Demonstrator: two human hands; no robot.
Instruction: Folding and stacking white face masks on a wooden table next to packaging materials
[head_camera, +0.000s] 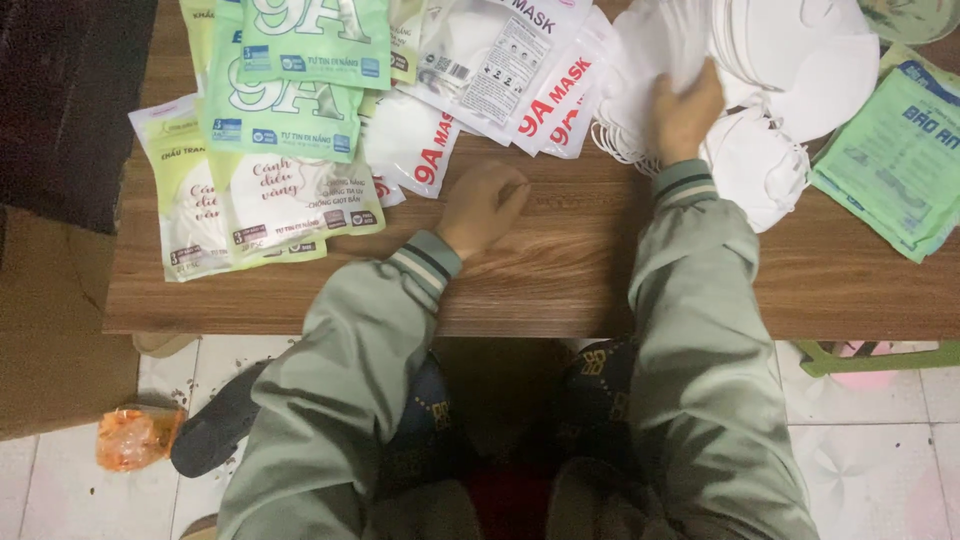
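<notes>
two hands in play here, so let's break it down. our right hand is up at the far edge of the brown wood-grain worktop, fingers spread and pressed into the loose pile of white folded fabric face masks, palm down, looks like it's picking one mask off the heap. we can't tell if the fingers have actually closed on a single mask yet or are just resting on the top one, the fingertips are buried in the white.

our left hand is curled into a loose fist, knuckles up, resting on the bare wood just in front of the flat white mask pouches with red print. it's holding nothing as far as we can see.

both forearms come up from the near edge in grey-green jacket sleeves with striped cuffs, right arm stretched further out, left bent and tucked in closer.

so we'd say the step in hand is grabbing a loose mask. next move probably calls for peeling just one off without dragging the ear loops of its neighbours along.

green and white printed pouches lie fanned out at far left, well apart from the pile, and a stack of pale green flat packets lies at the right edge.
</notes>
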